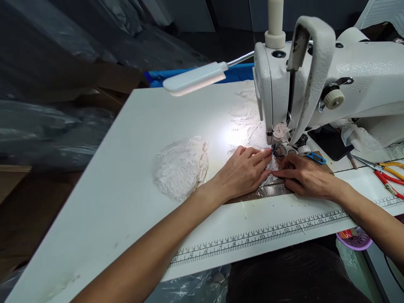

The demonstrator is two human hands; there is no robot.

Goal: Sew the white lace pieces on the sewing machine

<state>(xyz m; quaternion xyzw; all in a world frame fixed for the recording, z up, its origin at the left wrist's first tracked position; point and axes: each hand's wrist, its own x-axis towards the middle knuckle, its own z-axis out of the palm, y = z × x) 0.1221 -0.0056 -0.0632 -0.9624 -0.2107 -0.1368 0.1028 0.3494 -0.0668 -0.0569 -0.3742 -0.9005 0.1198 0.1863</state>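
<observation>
White lace fabric (248, 126) lies under the head of a white sewing machine (279, 80) and runs toward its presser foot. My left hand (244, 171) rests flat on the lace just left of the needle area, fingers stretched out. Close on the right, my right hand (299, 174) has its fingers bent and pressed together on the lace edge in front of the foot. The fingertips of both hands nearly meet there. A brown taped sheet (268, 192) lies beneath the hands. Left of them sits a rounded pile of white lace pieces (181, 168).
A lamp (195, 78) hangs above the white table (104, 202). To the right are a blue clip tool (316, 158), a black phone (331, 142), and scissors with orange and red handles (389, 172). A printed ruler (261, 237) follows the front edge. A purple basket (362, 243) is below.
</observation>
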